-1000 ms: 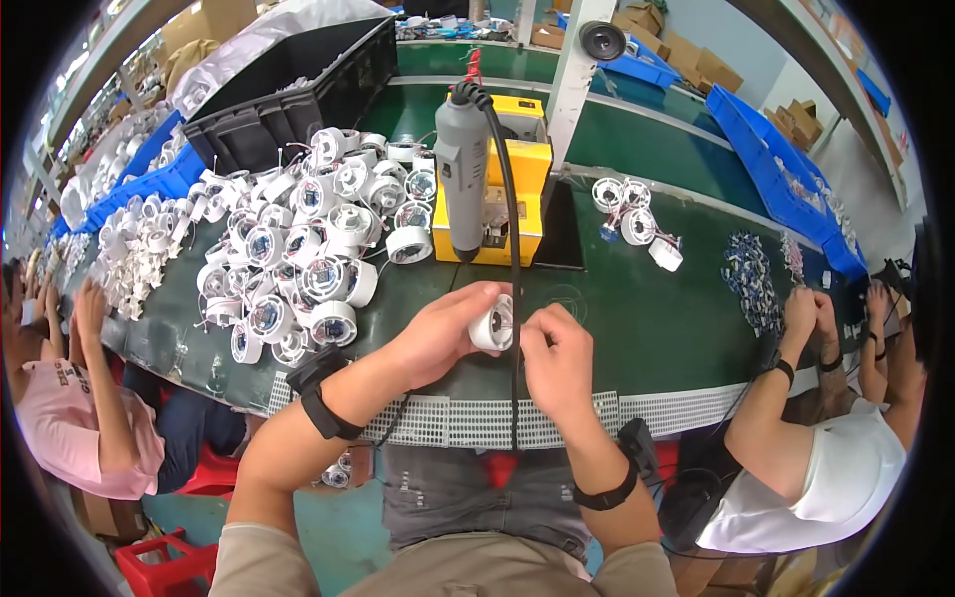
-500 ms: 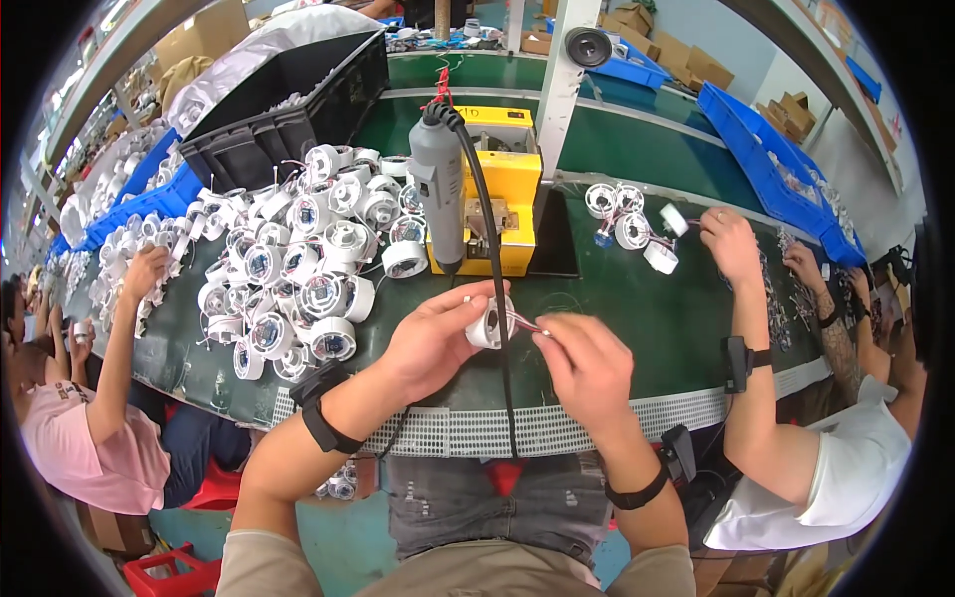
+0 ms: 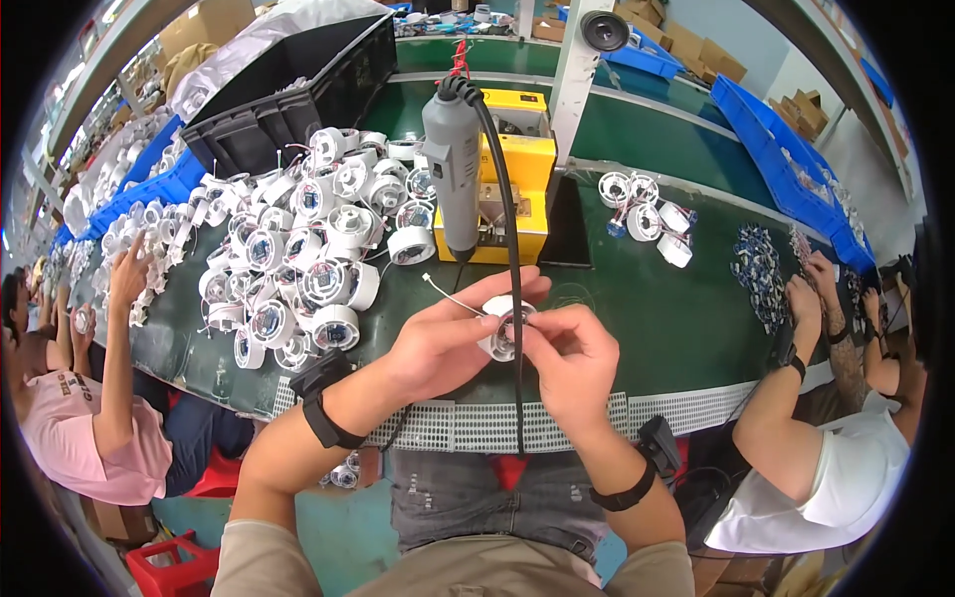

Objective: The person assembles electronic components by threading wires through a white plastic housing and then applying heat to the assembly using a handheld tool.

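My left hand point(image 3: 433, 343) is closed around the rim of a small white round housing point(image 3: 499, 341), held above the bench front. My right hand point(image 3: 575, 360) pinches at the housing's right side, thumb and fingertips against its open face; they hide most of the inside. A thin white wire point(image 3: 448, 296) with a small plug at its end sticks out to the upper left. The black cable point(image 3: 513, 269) of the hanging grey electric screwdriver point(image 3: 454, 174) runs down in front of the housing. Left of my hands lies a heap of similar white housings point(image 3: 298, 254) with boards and wires inside.
Behind the screwdriver stands a yellow machine point(image 3: 522, 179). Several housings point(image 3: 645, 221) lie to the right, past them a pile of small blue boards point(image 3: 761, 279). A black crate point(image 3: 288, 114) and blue bins point(image 3: 776, 164) stand farther back. Co-workers sit on both sides.
My right hand has moved left from the stretched wires onto the housing. A wire now sticks out on the left. The right co-worker has put down a housing and drawn the hand back.
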Demonstrator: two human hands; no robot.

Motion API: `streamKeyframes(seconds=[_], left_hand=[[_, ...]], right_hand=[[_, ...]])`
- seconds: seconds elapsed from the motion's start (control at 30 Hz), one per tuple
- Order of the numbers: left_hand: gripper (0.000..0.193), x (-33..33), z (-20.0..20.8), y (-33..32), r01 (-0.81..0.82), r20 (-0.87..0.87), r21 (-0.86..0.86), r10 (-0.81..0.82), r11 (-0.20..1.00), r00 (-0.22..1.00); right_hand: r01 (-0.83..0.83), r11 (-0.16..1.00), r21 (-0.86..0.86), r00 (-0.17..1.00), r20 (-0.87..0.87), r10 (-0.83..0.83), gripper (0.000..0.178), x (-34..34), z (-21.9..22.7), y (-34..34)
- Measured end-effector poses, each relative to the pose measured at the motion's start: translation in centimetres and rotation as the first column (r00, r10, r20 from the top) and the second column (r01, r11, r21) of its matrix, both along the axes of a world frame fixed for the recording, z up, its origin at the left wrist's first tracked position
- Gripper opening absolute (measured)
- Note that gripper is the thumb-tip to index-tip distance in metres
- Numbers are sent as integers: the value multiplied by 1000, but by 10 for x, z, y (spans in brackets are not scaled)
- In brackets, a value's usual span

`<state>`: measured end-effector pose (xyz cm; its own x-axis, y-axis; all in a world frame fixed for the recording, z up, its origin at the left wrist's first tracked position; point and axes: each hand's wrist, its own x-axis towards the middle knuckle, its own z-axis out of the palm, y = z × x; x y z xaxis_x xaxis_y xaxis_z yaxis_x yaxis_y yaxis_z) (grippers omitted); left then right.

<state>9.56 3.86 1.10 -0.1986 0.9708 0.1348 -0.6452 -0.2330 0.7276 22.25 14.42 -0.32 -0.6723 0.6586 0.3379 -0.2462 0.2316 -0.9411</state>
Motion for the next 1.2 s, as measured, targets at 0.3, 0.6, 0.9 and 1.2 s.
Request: streamKeyframes(seconds=[0.3, 0.6, 0.9, 1.2], left_hand=[[68, -1, -7, 1, 55, 63, 58, -59, 997, 996], [47, -11, -4, 3, -80, -302, -292, -12, 953, 953], [34, -21, -18, 5, -177, -232, -496, 67, 850, 970], [32, -21, -19, 10, -148, -167, -545, 66, 826, 984]], right_hand=[[-73, 997, -8, 997, 9, 73, 29, -6, 7, 5], [82, 776, 625, 978, 100, -183, 27, -36, 34, 27], [56, 950, 308, 957, -289, 38, 52, -123, 50, 11], [173, 977, 123, 888, -449, -101, 39, -138, 78, 40]])
